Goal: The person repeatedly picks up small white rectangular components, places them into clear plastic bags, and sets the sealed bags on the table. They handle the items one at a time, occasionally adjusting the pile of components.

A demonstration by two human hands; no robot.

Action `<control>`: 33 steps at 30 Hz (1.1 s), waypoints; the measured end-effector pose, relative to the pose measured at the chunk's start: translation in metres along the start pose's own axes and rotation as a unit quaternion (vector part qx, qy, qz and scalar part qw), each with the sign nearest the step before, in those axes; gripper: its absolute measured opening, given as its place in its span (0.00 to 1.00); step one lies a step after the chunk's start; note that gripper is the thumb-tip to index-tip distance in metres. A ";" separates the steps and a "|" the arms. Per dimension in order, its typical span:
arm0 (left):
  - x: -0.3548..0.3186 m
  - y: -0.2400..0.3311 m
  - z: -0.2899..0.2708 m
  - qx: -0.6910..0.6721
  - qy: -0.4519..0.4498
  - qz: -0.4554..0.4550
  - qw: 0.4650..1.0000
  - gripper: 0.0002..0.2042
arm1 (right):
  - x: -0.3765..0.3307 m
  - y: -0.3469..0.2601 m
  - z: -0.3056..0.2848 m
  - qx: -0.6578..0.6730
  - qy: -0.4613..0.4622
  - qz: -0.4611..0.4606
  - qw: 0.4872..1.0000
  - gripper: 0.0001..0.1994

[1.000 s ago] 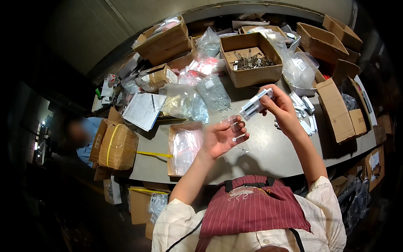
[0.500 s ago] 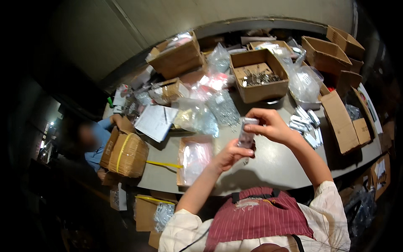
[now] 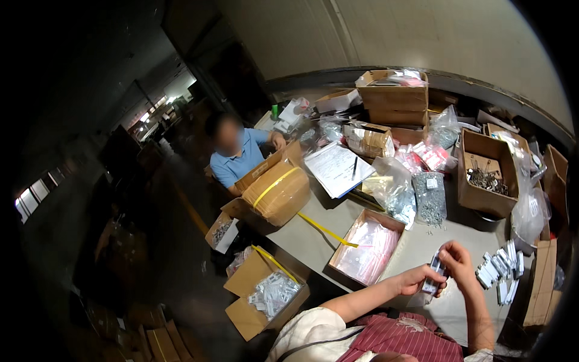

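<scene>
Over the near part of the table, my left hand (image 3: 415, 279) grips the lower end of a small oblong silver-grey metal part (image 3: 434, 271). At the part's upper end, my right hand (image 3: 459, 263) has its fingers closed on it as well. The exact kind of part is too small to make out. A pile of silver metal pieces (image 3: 498, 264) lies just right of my right hand. On my left side, close to my forearm, an open shallow box (image 3: 396, 225) holds clear and pinkish plastic bags.
A co-worker in a blue shirt (image 3: 232, 161) sits at the left behind a taped carton (image 3: 280, 196). A clipboard (image 3: 338, 169) with a pen, a bag of small screws (image 3: 429, 199) and a carton of metal pieces (image 3: 476, 202) stand farther back. Below left is an open carton (image 3: 244, 314).
The view has swung left, so the table and my hands now appear farther right and lower. Both hands still hold the metal part.
</scene>
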State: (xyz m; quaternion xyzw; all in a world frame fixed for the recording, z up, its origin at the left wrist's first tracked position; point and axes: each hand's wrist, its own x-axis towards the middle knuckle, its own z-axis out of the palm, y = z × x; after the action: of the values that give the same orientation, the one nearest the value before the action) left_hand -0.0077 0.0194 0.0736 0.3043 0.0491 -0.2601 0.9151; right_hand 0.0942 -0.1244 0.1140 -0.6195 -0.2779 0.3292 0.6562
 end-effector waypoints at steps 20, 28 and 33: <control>-0.033 -0.022 -0.032 0.102 -0.030 0.054 0.993 0.16 | -0.034 -0.004 0.021 -0.317 -0.138 -0.172 0.923 0.12; -0.031 -0.020 -0.047 0.176 -0.048 0.068 0.981 0.22 | -0.036 0.002 0.029 -0.366 -0.083 -0.242 0.895 0.11; -0.014 -0.049 -0.090 0.306 0.080 0.088 0.945 0.16 | -0.041 0.046 0.024 -0.331 0.008 -0.205 0.921 0.07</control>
State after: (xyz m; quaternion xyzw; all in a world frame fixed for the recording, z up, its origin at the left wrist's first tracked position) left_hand -0.0378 0.0451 -0.0221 0.5923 0.0128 -0.1557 0.7904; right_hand 0.0464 -0.1402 0.0719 -0.7337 -0.4864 0.0718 0.4690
